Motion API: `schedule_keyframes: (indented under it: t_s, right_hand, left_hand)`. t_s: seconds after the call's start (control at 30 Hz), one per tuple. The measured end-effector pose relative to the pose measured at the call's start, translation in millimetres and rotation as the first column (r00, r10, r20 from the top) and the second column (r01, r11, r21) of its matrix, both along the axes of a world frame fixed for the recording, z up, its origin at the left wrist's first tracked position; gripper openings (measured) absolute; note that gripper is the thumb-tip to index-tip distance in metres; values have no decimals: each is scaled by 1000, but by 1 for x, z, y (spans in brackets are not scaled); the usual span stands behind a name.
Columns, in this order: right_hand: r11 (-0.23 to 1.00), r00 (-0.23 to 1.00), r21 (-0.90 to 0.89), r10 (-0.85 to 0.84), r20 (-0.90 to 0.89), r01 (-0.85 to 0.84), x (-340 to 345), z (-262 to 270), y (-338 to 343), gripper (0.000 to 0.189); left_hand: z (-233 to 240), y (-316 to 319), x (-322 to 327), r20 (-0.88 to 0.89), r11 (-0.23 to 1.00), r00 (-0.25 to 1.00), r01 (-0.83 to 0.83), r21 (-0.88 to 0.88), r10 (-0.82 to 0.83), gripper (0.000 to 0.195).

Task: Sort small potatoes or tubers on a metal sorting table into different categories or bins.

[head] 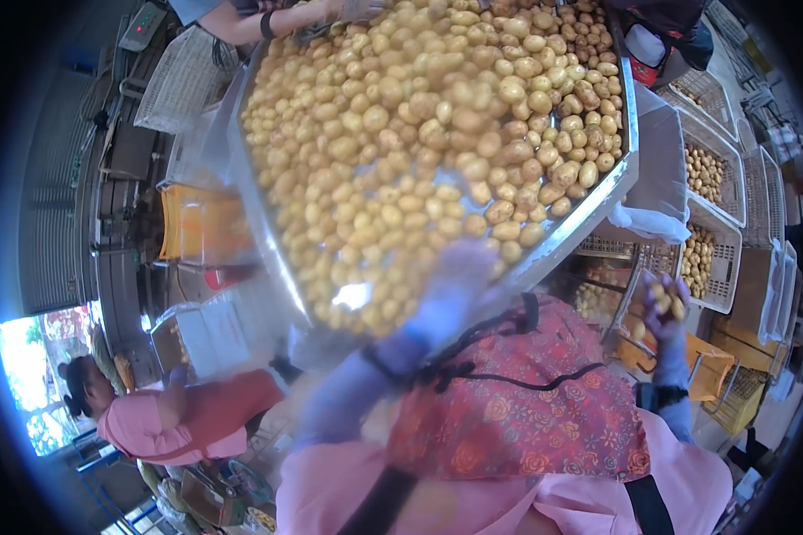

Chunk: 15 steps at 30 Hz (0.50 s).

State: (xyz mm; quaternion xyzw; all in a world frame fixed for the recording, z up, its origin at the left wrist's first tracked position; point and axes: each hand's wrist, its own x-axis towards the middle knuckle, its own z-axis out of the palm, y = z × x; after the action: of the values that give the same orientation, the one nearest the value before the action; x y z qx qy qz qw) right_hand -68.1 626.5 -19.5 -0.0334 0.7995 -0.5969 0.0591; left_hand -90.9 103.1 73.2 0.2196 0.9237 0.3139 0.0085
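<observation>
Many small yellow potatoes (388, 160) cover a metal-rimmed sorting table (575, 231). Over the table's near corner is my left hand (458, 274), gloved and blurred by haze; its fingers are too unclear to tell whether they hold anything. My right hand (662, 304) is raised off to the right, outside the table rim, with several small potatoes (668, 301) in its grasp. It is close to a white plastic crate (723, 274) part-filled with potatoes.
A co-worker's arm (288, 20) reaches over the table's far left; another person stands far right. A person in pink (174, 418) is at lower left. White crates (736, 167) line the right side. An orange crate (201, 224) and a cardboard box (217, 338) stand left.
</observation>
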Motion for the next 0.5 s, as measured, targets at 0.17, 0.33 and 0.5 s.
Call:
schedule_keyframes:
  t_s: [0.17,0.33,0.5]
  right_hand:
    - [764,933,547,-344,-105,343,16,5,96,54]
    - [974,981,176,113,159,-141,-105,84,-163,33]
    - [446,445,778,862,-240,-444,-117,65,-304,40]
  left_hand:
    - [-54,-102,22,-62,951,998,-13,-308,-6,69]
    - [-89,-64,20,-271,651,865,-497,-574,422,68]
    - [-70,-106,83,-56,837,948,-305,-454,314,69]
